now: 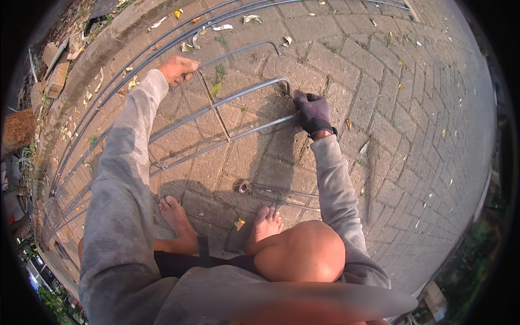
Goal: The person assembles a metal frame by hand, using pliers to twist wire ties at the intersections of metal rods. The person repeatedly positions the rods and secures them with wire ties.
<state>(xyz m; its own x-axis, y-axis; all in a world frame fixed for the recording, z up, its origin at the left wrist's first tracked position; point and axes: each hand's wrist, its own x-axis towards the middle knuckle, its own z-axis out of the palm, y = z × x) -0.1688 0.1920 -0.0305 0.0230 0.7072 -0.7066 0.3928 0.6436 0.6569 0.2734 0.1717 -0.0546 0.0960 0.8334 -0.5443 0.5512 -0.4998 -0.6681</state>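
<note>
A steel rebar cage (238, 95) lies before me, its long grey bars joined by a thin rusty cross-tie (214, 105). Some bars end in bent hooks. My left hand (180, 70), bare, is closed around the cage where the cross-tie meets the far bar. In a dark glove, my right hand (313, 111) grips the end of the near bar, close beside the hook of the middle bar. The fingertips of that hand are partly hidden. Near my feet lies a tool with a rounded metal head (243, 187) and two thin handles, like pincers.
Several long loose bars (157, 51) curve along the far left beside a concrete kerb (116, 32). Brick paving (401, 108) stretches to the right, with scattered dry leaves. Wood pieces (57, 78) and debris lie beyond the kerb. My bare feet (265, 225) rest close to the tool.
</note>
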